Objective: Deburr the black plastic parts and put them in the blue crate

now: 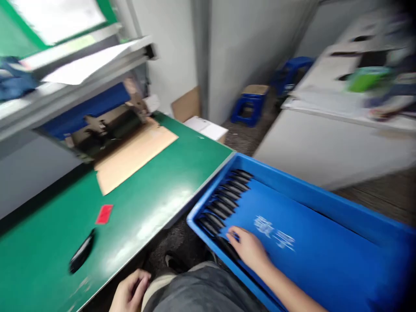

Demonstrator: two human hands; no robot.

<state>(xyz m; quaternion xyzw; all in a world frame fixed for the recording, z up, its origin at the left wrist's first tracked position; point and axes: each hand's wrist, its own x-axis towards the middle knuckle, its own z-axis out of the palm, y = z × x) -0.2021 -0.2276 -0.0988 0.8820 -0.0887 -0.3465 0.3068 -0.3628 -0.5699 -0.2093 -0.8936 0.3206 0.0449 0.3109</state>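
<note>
- Head view: left hand (130,291) rests on the lap, fingers curled, holding nothing.
- Right hand (248,249) lies open inside the blue tray (325,260), fingertips touching the row of black parts (225,199) along its left wall.
- One black part (82,251) lies alone on the green table (156,190), near a red tag (104,214).
- Cardboard sheet (134,154) farther back.

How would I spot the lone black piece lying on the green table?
Start at the green table left of the blue bin. Near its front edge, below a small red tag, lies the black piece. Unlike the row of black pieces in the bin by the right hand, it lies alone.
</note>
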